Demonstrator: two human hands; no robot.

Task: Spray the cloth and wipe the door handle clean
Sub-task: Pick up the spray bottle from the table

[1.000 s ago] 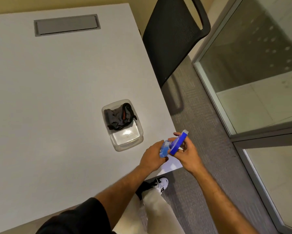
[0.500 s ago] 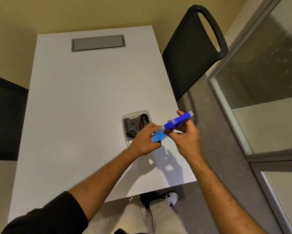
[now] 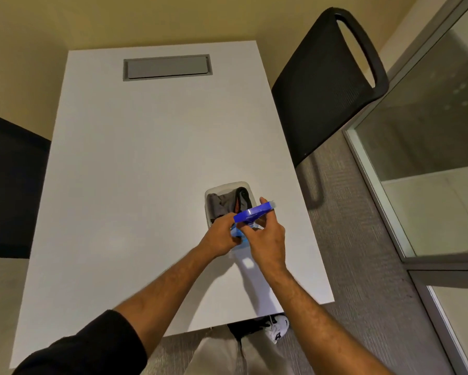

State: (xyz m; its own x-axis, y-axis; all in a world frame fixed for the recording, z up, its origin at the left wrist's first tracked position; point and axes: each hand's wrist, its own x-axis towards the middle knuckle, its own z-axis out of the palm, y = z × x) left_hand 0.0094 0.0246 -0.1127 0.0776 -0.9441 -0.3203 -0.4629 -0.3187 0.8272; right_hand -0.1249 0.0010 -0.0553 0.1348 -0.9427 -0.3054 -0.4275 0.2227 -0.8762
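Both hands held the spray bottle (image 3: 247, 221) just nearer than the clear tub (image 3: 245, 185) on the worktop (image 3: 146, 171): left hand (image 3: 220, 236) fingers curled round its body, right hand (image 3: 265, 239) pinching the blue head. Cloth (image 3: 227, 203) lay in the tub, just beyond the left hand, the nearer one.

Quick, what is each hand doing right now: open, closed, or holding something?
Left hand: closed around the body of the blue spray bottle.
Right hand: holding the spray bottle's blue head, index finger extended along it.
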